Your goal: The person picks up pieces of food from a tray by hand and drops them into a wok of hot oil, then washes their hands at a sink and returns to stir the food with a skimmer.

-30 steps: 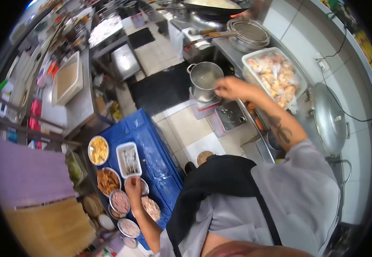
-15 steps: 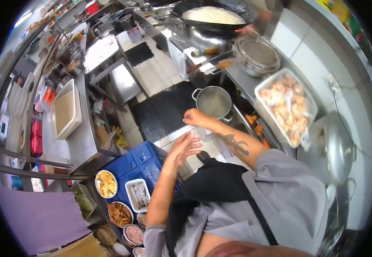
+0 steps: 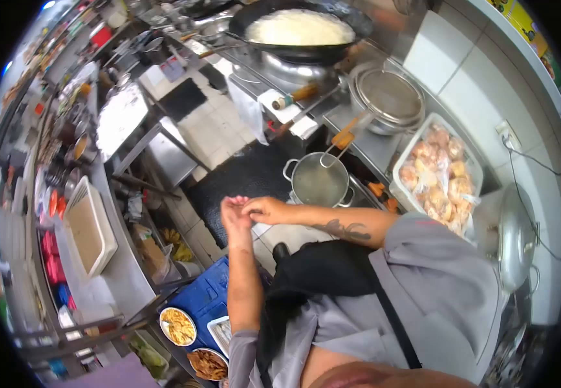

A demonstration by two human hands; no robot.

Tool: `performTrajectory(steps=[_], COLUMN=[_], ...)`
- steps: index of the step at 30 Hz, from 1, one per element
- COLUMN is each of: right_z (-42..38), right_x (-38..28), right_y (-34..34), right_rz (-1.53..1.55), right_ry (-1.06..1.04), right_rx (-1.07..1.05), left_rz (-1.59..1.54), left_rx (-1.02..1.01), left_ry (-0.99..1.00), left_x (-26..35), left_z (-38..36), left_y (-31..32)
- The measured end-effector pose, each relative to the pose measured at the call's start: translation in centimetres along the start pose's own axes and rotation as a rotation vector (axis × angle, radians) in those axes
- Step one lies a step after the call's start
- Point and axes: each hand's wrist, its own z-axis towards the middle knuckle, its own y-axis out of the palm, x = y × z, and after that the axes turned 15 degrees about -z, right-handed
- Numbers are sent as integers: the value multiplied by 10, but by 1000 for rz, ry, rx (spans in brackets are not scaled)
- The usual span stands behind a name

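Observation:
In front of my apron (image 3: 319,271) my two hands meet. My left hand (image 3: 234,216) is turned palm up with its fingers extended, and I see nothing lying in it. The fingers of my right hand (image 3: 269,209) are bent and pressed together against the left palm. Whatever they pinch, if anything, is hidden. Nearest to the hands is a two-handled metal pot (image 3: 301,191) holding cloudy liquid, just beyond my right forearm. A strainer with a wooden handle (image 3: 344,138) reaches over its rim.
A big wok (image 3: 241,29) with pale frothy contents sits on the stove. To the right are stacked sieves (image 3: 390,94), a tub of raw meat (image 3: 437,181) and a large lid (image 3: 516,239). A blue chest (image 3: 196,294) and food bowls (image 3: 178,326) stand lower left, near a steel counter (image 3: 122,284).
My hands have come together; they were apart, the left with fingers spread. The view has shifted, and the wooden-handled strainer now reaches over the pot.

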Motion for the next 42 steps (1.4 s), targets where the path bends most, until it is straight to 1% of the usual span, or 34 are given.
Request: performTrajectory(steps=[1,2,4,5,6,7,8,10,11,13,16,17,18,20,21,23,26,27,28,29,30,31,33,34,35,37,38,40,41,42], right_z=[-8,-20,-60,-79,-96,-108,-122,-133,-141,-122,-110,-104,-97,-87,-85,-80,-82,-83,-84,-84,-86,-85,-89,-82,-87,-104,-113,-104,-94,-83], right_x=[10,25,59,65,70,59,57,34,35,8,-2,-4,-5,-5,-9,-18,-27,-31,-35,-35,-34,-34,-34,-51,-52,-53,-50,-67,-77,-84], right_y=[-12,-23,-40,-57,-77,-104,-119,-147,-155,-177,-193,-199,-204,-207,-211,-218,-226,-228,-228,-229,-229,-230,-230,-232,-230,-224,-222,-220,-223,-225], right_rz=[-1,129,243,279,314,320,358,424,527,568,921,952,985,1049,983,856,770,753,735,715,738,748,946,1021,1064,1092,1156,1175,1179,1230], right_ry=[97,362,583,710,832,903,984,1078,1053,1208,980,935,889,802,812,823,962,985,1009,1032,1003,1027,966,964,936,888,770,828,848,804], right_rx=[-130,-261,-132,-72,-3,46,163,388,494,647,785,808,826,857,842,819,713,723,728,722,730,745,846,904,917,950,918,1002,1050,1034], left_rz=[-31,33,407,598,770,940,1090,1232,1293,1338,1507,1562,1534,1526,1518,1531,1547,1547,1494,1490,1485,1479,1495,1499,1603,1494,1510,1541,1552,1563], left_rx=[-24,-50,-154,-215,-316,-427,-546,-746,-855,-1023,-1161,-1203,-1236,-1182,-1150,-1149,-1178,-1188,-1287,-1341,-1384,-1419,-1427,-1438,-1398,-1343,-1251,-1080,-1059,-1039], left_ry=[20,-12,-91,-130,-133,-133,-92,-120,-141,-203,-206,-202,-207,-330,-389,-475,-642,-701,-752,-742,-723,-698,-768,-800,-854,-855,-847,-836,-821,-810], left_x=[5,9,8,4,-2,-13,-26,-53,-65,-89,-120,-128,-136,-140,-141,-139,-138,-139,-140,-142,-142,-138,-123,-112,-96,-73,-61,-38,-30,-23], left_z=[12,3,-13,-18,-20,-21,-22,-36,-45,-53,-46,-44,-38,-39,-40,-41,-56,-61,-60,-56,-52,-48,-41,-35,-32,0,15,45,60,72], left_y=[1,21,66,84,101,117,133,164,179,196,203,206,205,207,208,212,222,222,219,216,214,213,213,219,229,213,207,196,192,184])
